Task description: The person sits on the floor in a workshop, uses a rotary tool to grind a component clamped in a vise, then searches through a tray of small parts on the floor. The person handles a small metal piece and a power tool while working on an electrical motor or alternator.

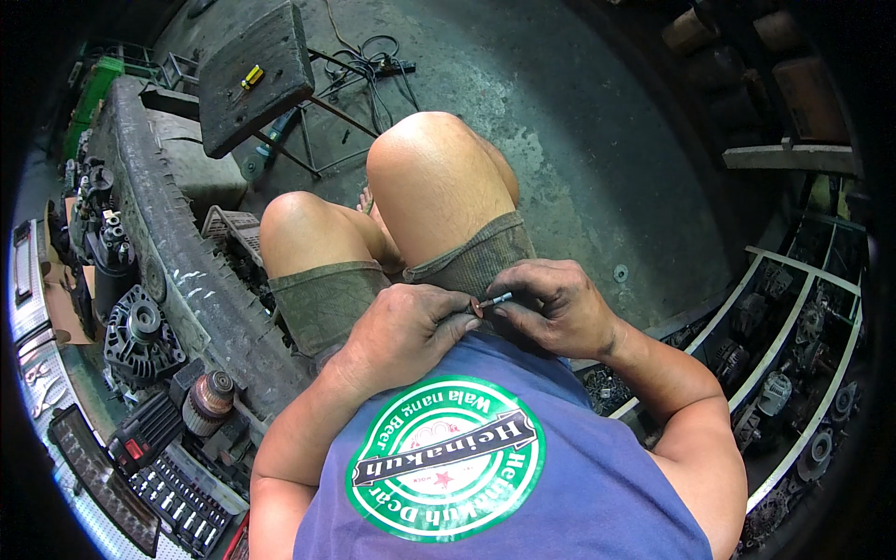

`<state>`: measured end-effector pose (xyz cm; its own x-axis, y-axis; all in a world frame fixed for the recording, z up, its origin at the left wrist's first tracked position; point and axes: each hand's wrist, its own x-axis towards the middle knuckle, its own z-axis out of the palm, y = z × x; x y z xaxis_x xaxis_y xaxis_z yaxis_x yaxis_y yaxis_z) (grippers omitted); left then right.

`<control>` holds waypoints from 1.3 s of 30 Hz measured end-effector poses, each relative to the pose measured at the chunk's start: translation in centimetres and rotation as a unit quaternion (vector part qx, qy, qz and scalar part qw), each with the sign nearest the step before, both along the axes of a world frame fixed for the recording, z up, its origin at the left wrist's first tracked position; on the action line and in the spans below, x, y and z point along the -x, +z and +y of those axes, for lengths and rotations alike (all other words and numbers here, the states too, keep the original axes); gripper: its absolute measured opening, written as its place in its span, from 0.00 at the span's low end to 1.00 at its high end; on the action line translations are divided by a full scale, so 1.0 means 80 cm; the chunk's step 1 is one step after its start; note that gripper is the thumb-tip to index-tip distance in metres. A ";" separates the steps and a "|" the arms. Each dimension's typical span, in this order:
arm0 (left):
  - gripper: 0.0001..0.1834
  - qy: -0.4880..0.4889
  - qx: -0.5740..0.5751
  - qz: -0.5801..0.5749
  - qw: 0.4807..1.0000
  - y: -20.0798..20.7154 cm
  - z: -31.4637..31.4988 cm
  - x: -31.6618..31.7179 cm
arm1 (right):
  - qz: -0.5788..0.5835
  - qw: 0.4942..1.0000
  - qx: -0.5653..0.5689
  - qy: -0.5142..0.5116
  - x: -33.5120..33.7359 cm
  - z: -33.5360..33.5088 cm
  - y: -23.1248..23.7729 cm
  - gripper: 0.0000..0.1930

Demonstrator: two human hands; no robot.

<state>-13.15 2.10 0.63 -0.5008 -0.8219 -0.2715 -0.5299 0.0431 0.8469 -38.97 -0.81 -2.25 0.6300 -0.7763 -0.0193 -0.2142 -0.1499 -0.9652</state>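
Observation:
Just above my lap, both hands meet at a small bolt-like metal piece (496,300) with a silvery shank and a flat, coppery round end (477,308). My left hand (403,327) pinches the coppery end between thumb and forefinger. From the other side, the thumb and fingers of my right hand (557,306) close around the silvery shank. Dark grime marks the fingertips of both hands. The exact kind of the piece is too small to make out.
A yellow-handled screwdriver (251,77) lies on a dark stool (266,107) ahead. Along the left bench (201,289) are an alternator (142,329), a copper-wound armature (213,397) and a socket set (177,499). Cables (373,65) lie on the floor. Shelves (793,373) at right hold greasy machine parts.

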 end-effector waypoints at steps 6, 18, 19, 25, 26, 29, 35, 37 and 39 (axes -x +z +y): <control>0.12 -0.011 -0.011 0.013 1.000 0.000 -0.001 -0.004 | -0.011 0.999 0.036 0.012 -0.003 -0.003 -0.004 0.12; 0.10 -0.014 0.008 0.021 1.000 -0.007 0.003 -0.003 | 0.032 0.997 0.051 0.047 -0.001 -0.008 -0.006 0.12; 0.10 -0.015 0.008 0.019 1.000 -0.006 0.003 -0.003 | 0.033 0.997 0.048 0.049 -0.001 -0.008 -0.006 0.11; 0.10 -0.021 0.009 0.005 1.000 -0.005 0.004 -0.001 | 0.042 0.995 0.065 0.069 0.002 -0.009 -0.008 0.10; 0.10 -0.022 0.012 0.000 1.000 -0.005 0.004 -0.001 | 0.037 0.995 0.054 0.072 0.002 -0.010 -0.008 0.10; 0.09 -0.016 0.016 0.003 1.000 -0.005 0.006 -0.001 | 0.026 0.996 0.030 0.081 0.001 -0.012 -0.007 0.11; 0.09 -0.020 0.013 -0.009 1.000 -0.007 0.007 -0.001 | 0.027 0.996 0.018 0.088 -0.001 -0.017 -0.002 0.10; 0.09 -0.012 0.017 0.002 1.000 -0.008 0.008 -0.001 | 0.027 0.996 0.012 0.089 -0.001 -0.017 -0.001 0.10; 0.08 -0.007 0.018 0.006 1.000 -0.008 0.008 0.000 | 0.031 0.995 0.013 0.089 -0.001 -0.017 -0.002 0.10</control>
